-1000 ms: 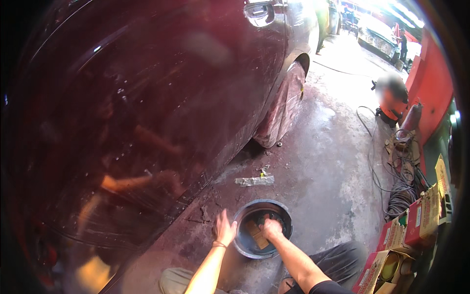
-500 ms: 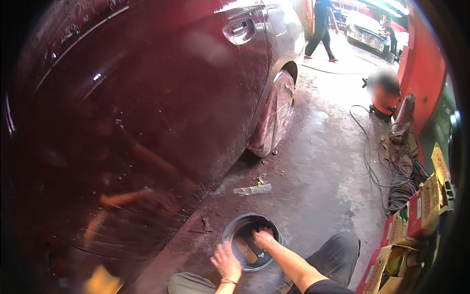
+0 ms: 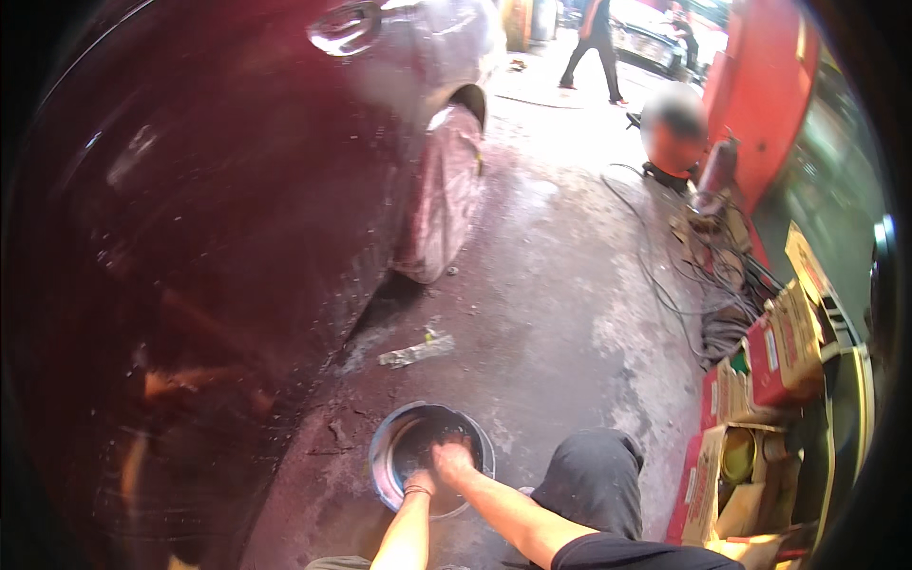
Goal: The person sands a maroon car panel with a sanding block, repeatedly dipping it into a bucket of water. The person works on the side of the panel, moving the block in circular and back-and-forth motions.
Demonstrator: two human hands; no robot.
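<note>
Both my hands are down inside a round bucket [image 3: 384, 467] on the floor in front of me. My left hand [image 3: 417, 482], with a dark band at the wrist, is in the nearer left part of the bucket. Just right of it and a little farther in is my right hand [image 3: 454, 455]. The fingers of both hands are blurred and sunk in the dark interior, so whether they grip anything is not visible. A wet, dark red car body [image 3: 256, 218] rises close on my left, its wheel [image 3: 444, 195] wrapped in a dusty cover.
A crumpled strip [image 3: 416, 351] lies on the floor beyond the bucket. Opened cardboard boxes [image 3: 784, 342] line my right side, with cables and a hose [image 3: 727, 328] behind them. A person [image 3: 674, 133] is low down near the red wall [image 3: 765, 104]; another person [image 3: 594, 52] walks farther off.
My left hand has gone from the bucket's left rim down inside it, beside my right hand. The brown block seen in the bucket earlier no longer shows. The whole view has shifted.
</note>
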